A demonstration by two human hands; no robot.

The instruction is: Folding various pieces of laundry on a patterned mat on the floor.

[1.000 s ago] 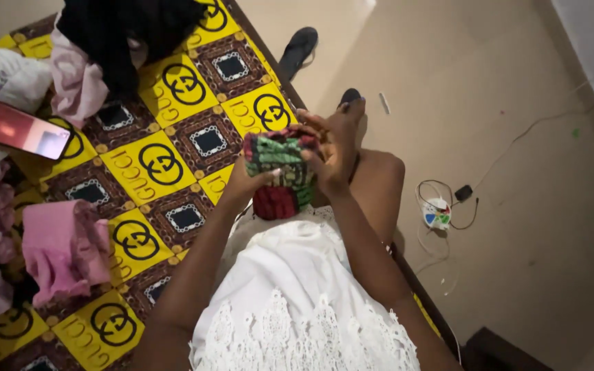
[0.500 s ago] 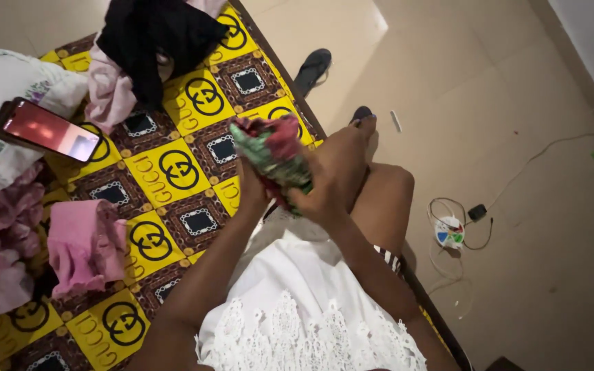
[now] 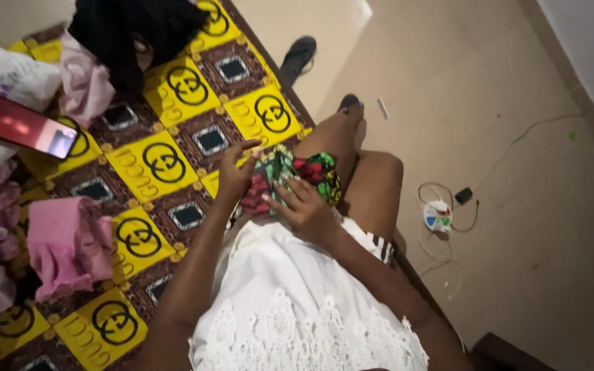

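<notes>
Head view, left to right: a red-screened phone (image 3: 18, 126) lies on a pale pillow at the far left of the bed, with a folded pink cloth (image 3: 63, 245) below it and a dark garment (image 3: 135, 31) heaped at the top. These lie on a yellow and brown patterned bedspread (image 3: 163, 161). At the bed's edge the left hand (image 3: 235, 173) has its fingers spread and forefinger raised, touching the near edge of a red and green patterned cloth (image 3: 297, 177) without closing on it. The right hand (image 3: 304, 206) lies flat on that cloth, fingers open and pressing it onto the lap and thigh, above the white lace dress (image 3: 297, 302). Further right, on the tiled floor, sit a dark sandal (image 3: 298, 56) and a small round white adapter (image 3: 436, 214) with its cable.

The cloth looks already folded into a compact bundle, and it seems to be getting its last flattening. Half a second ago the bundle was held up between both hands; now it is down on the lap with both hands open.
</notes>
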